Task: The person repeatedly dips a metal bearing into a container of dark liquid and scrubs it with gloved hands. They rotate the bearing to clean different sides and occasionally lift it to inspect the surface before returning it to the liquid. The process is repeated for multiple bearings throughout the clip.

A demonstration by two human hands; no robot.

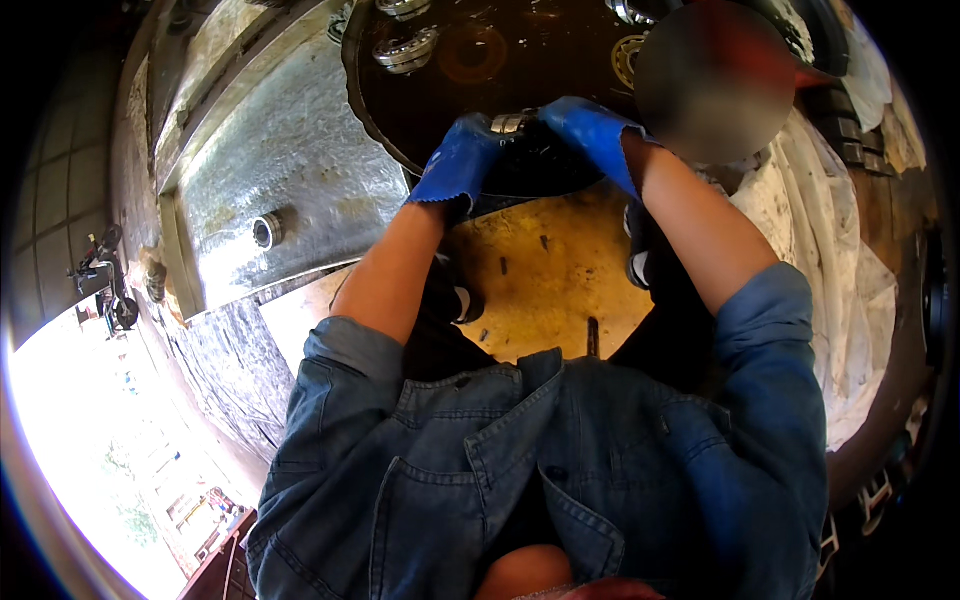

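Note:
A silver metal ring, which looks like a roller bearing, is held between my gloved hands at the near side of a round, dark basin of brown liquid. My left hand, in a blue rubber glove, closes on the bearing's left side. The right hand, gloved the same, has its fingers bent at the bearing's right side; its fingertips are partly hidden. Farther off in the basin sit more bearings and a brass-coloured ring.
Left of the basin is a shiny metal tray with a single bearing on it. Yellow-brown stained flooring shows between my legs. Pale crumpled sheeting hangs at the right. A blurred round patch covers part of the far right.

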